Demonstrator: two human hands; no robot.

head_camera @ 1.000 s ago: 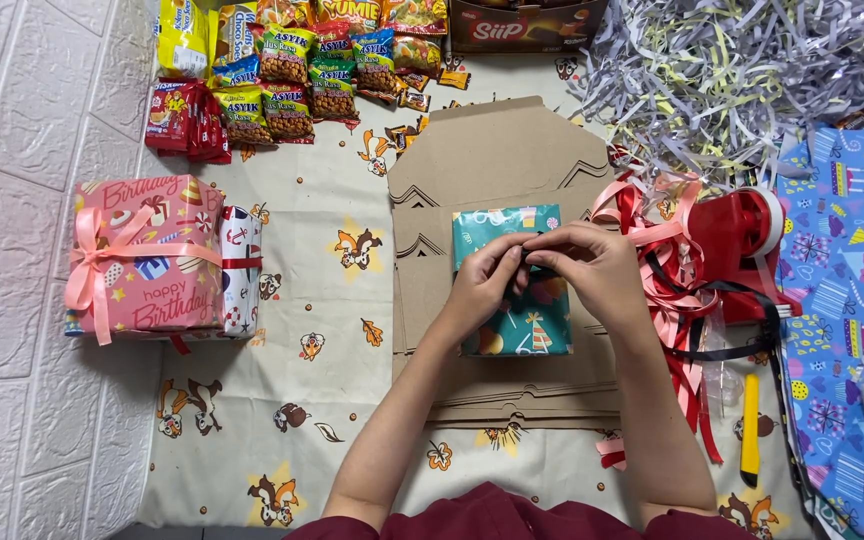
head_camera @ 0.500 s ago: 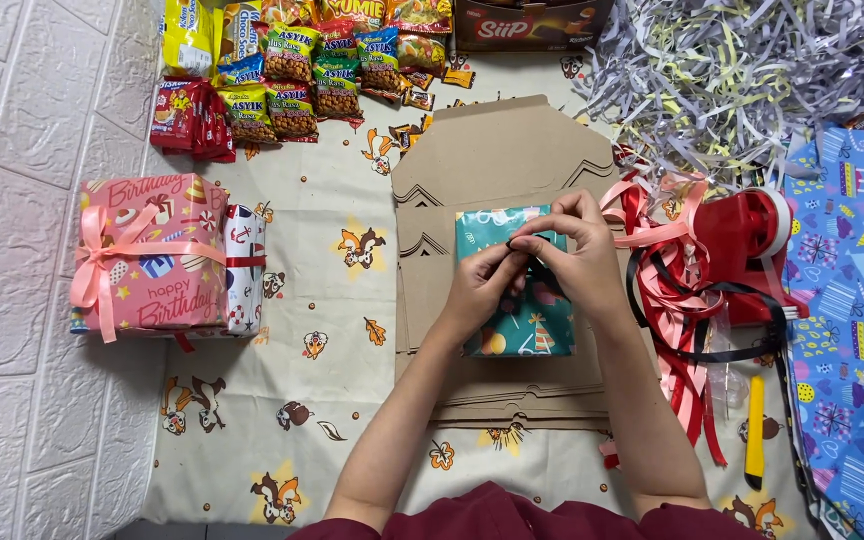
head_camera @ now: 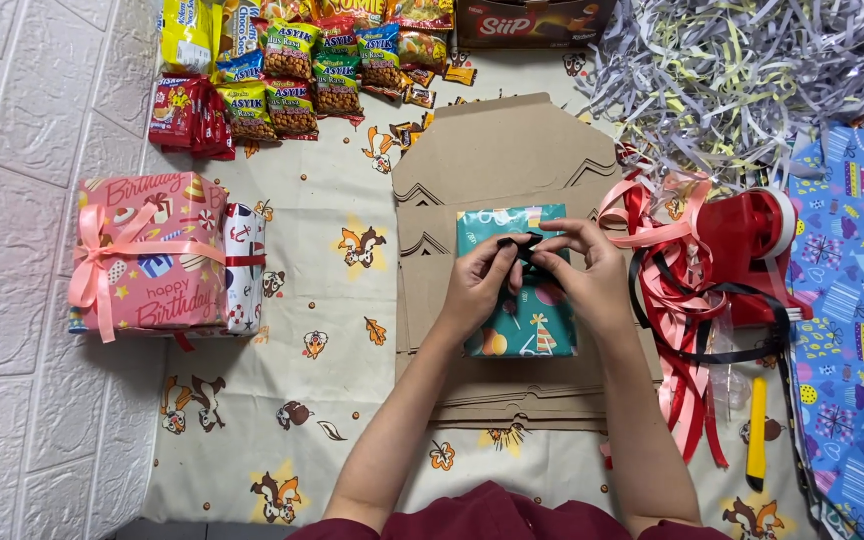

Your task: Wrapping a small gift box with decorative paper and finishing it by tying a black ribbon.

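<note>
Pinching black ribbon (head_camera: pixel 530 250), teal party-print gift box (head_camera: pixel 517 325)

Two hands are at work, a left hand (head_camera: pixel 479 285) and a right hand (head_camera: pixel 592 275), both on one teal wrapped box (head_camera: pixel 522 325). That box sits on one stack of flat brown cardboard (head_camera: pixel 502 160); how many sheets are in it I cannot tell. Off to the side stand two more wrapped gifts: one pink box with a ribbon bow (head_camera: pixel 142 250) and one smaller white parcel (head_camera: pixel 245 268) pressed against it. I count one red tape dispenser (head_camera: pixel 747 245), one yellow utility knife (head_camera: pixel 757 432) and one brown carton (head_camera: pixel 532 20). The snack packets (head_camera: pixel 292 80) number roughly a dozen, overlapping too much for an exact count. The ribbons (head_camera: pixel 677 310) and shredded paper (head_camera: pixel 732 80) are tangles beyond counting.
</note>
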